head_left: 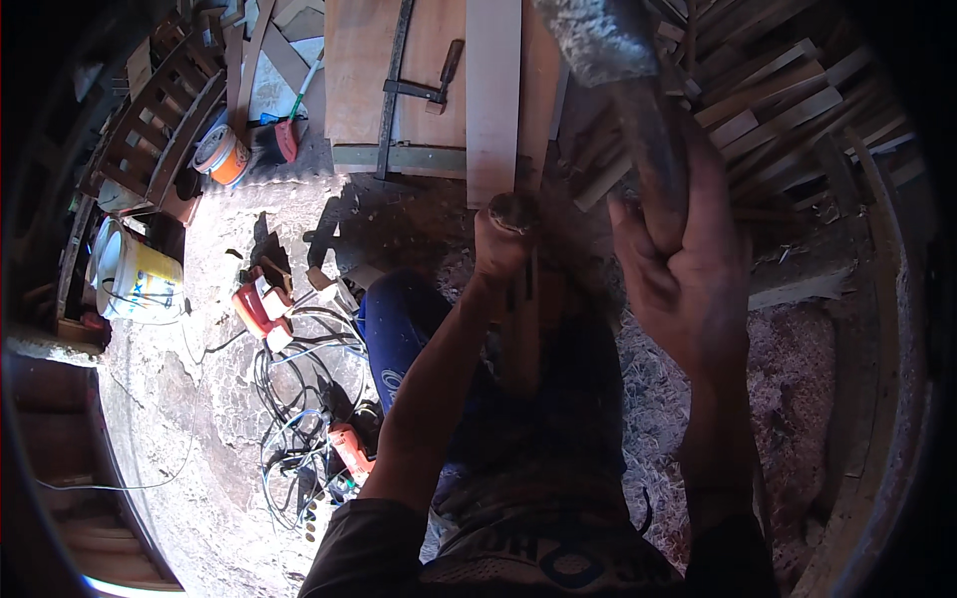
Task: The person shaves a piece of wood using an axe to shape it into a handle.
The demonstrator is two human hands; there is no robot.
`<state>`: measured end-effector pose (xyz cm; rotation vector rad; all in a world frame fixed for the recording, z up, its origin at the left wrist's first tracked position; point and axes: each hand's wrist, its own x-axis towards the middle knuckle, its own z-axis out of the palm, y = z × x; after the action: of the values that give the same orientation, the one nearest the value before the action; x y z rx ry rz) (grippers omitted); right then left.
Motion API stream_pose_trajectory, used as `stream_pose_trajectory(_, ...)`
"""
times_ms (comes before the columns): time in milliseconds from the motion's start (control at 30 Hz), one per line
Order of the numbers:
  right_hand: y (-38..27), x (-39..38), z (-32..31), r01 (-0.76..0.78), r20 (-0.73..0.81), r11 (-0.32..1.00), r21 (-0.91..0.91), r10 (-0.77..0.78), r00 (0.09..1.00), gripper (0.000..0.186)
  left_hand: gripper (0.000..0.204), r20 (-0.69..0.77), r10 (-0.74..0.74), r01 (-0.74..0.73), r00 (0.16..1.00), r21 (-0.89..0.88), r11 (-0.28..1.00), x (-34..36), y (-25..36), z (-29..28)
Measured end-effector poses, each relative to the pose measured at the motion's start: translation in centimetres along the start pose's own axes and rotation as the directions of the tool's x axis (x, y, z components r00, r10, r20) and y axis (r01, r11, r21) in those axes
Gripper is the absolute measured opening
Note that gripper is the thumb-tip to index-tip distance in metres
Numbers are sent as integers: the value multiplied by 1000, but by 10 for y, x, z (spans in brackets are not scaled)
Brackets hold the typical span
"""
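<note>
My right hand [688, 259] is raised and wrapped round the dark wooden handle of a mallet [598, 40]; its pale, battered head is cut off by the upper edge. Lower and to the left, my left hand [498, 246] closes round an upright tool, seemingly a chisel [512, 212], whose round handle end points up. Its lower part is mostly hidden by hand and shadow. Beneath, between my legs, stands a narrow piece of wood [520, 344] in shadow. A long pale board [493, 100] runs away from me just beyond my left hand.
A bar clamp [397, 90] lies on a wooden panel [354, 60] ahead. Stacked wood strips [778, 110] fill the far right. Leftward are red power tools [261, 307] with tangled cables [284, 379], a white bucket [145, 274], an orange bucket [224, 156] and a red dustpan [286, 140].
</note>
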<state>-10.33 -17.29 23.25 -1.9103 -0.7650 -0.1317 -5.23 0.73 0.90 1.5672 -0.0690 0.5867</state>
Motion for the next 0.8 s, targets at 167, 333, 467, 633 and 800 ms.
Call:
stream_pose_trajectory(167, 29, -16, 19, 138, 172, 827, -545, -50, 984, 74, 27, 30, 35, -31, 999, -108, 994, 1, -3, 5)
stream_pose_trajectory(333, 72, -45, 39, 107, 249, 871, -479, 18, 968, 69, 29, 18, 326, -326, 945, 110, 939, -9, 0, 9)
stream_pose_trajectory(467, 69, -41, 40, 123, 224, 898, -421, -28, 974, 68, 29, 51, 168, -166, 985, -30, 986, 8, -21, -2)
stream_pose_trajectory(633, 52, -40, 17, -18, 181, 934, -358, 89, 979, 67, 17, -134, -62, 20, 989, -295, 955, 19, -9, -16)
stream_pose_trajectory(800, 51, -41, 17, -52, 174, 973, -224, 92, 980, 67, 12, -104, -63, 53, 993, -101, 994, 7, -26, -22)
